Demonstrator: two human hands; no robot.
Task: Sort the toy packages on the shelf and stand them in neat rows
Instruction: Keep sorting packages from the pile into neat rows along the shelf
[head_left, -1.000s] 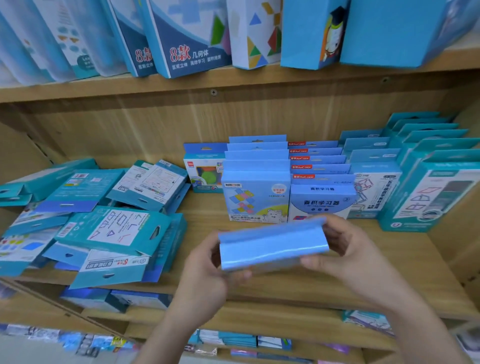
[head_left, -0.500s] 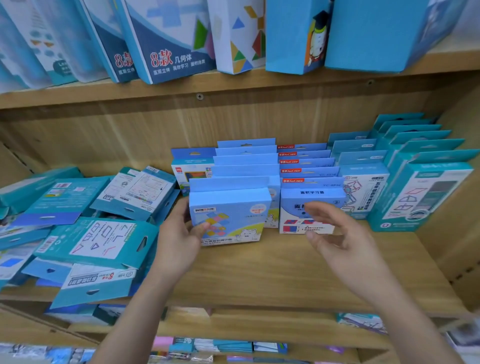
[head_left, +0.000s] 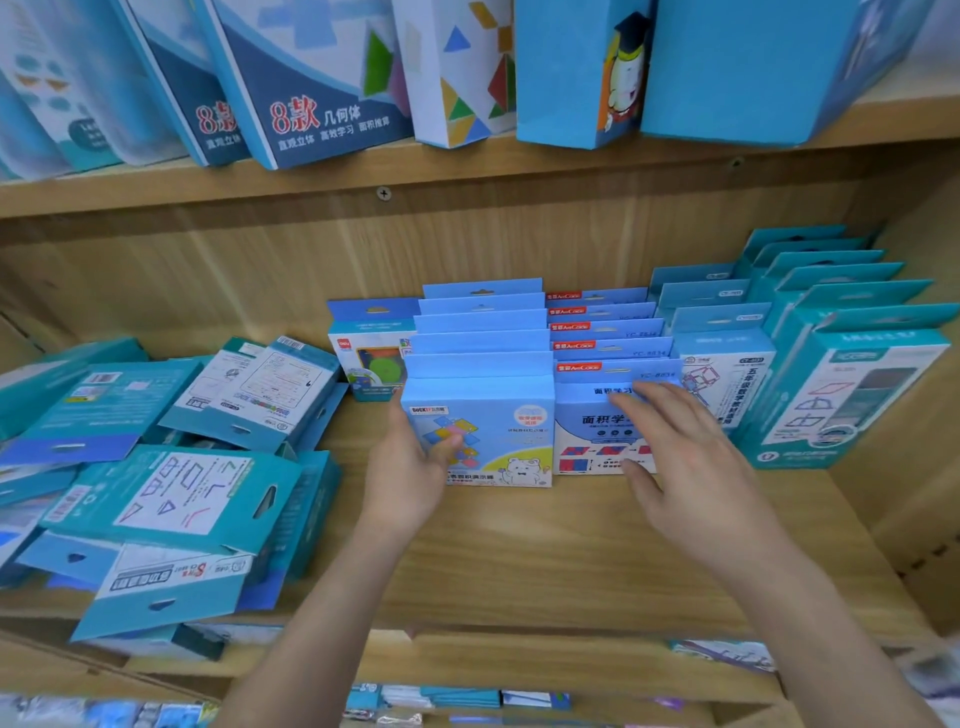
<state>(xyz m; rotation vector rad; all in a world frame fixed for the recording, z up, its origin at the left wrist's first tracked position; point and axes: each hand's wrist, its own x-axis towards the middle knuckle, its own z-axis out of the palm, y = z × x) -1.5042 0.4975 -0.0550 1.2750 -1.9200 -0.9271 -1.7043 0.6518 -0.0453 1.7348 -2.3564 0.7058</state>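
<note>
A light blue toy package (head_left: 498, 441) with coloured squares and a bear stands upright at the front of a row of like packages on the wooden shelf (head_left: 519, 561). My left hand (head_left: 415, 467) grips its left edge, thumb across the front. My right hand (head_left: 680, 457) hovers with spread fingers over the front package of the neighbouring row (head_left: 587, 436), fingertips at its top edge. Rows of teal packages (head_left: 852, 384) stand to the right. A loose heap of teal packages (head_left: 171, 488) lies flat on the left.
The upper shelf (head_left: 467, 171) holds large blue boxes leaning close overhead. A single orange-and-green package (head_left: 371, 358) stands behind the heap. The shelf's side wall (head_left: 919, 467) closes the right. A lower shelf with more packages shows below.
The light blue package went from both hands, held flat in the air, to standing at the front of its row. My right hand let go and moved to the neighbouring row.
</note>
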